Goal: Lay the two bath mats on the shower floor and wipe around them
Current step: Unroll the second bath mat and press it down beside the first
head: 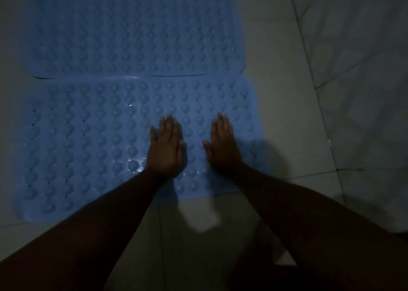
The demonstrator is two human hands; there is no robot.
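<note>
Dim light, tiled floor (pixel 287 114). Two blue mats down, both flat, long axes running left to right, long edges touching or slightly overlapping along the seam; exact overlap hard to read. Far mat (pixel 132 30) lies beyond the near mat (pixel 84 140), which is offset a little to the right.

Left hand (pixel 165 147): flat, palm down, fingers together, pressing the near mat right of its centre; holds nothing. Right hand (pixel 221 144): same posture, flat and empty, on the near mat close to its right edge. Hands side by side, apart.

Judgement: laying step looks nearly done; the hands appear to be seating the near mat against the floor. Wet glints on the mat near the left wrist.

Key relation: most of the near mat's unpressed length extends to the left of both hands, so the left hand is nearer to it. Far mat lies straight ahead of both.

No cloth or wiper in view; wiping not yet begun, I judge.
</note>
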